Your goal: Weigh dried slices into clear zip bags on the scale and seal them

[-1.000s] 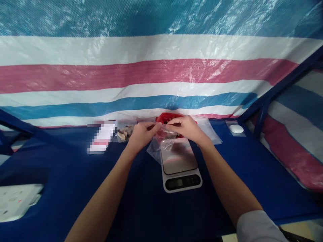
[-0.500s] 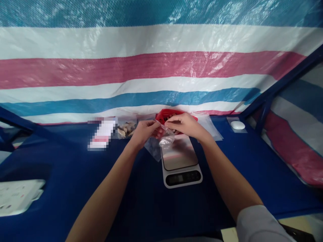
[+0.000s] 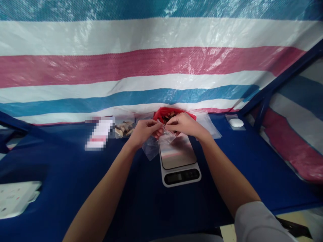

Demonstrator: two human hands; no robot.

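Note:
A clear plastic bag is pinched between my two hands, above the far end of a kitchen scale. My left hand is closed on the bag's left side, and my right hand grips its upper right edge. Just behind the hands sits a red bag, open at the top, with brown dried pieces inside. Another clear bag lies flat beside the scale, under my left hand. Farther left, a clear bag of dried slices rests on the blue table.
Flat clear bags lie right of the red bag. A white oval object rests on a small clear bag at the far right. A pixelated item lies on the left, and a white case at the left edge. Striped sheeting hangs behind.
Both hands stay on the clear bag, which has flattened and shifted slightly between the fingers. The whole view has moved a little, so everything sits slightly farther left and up.

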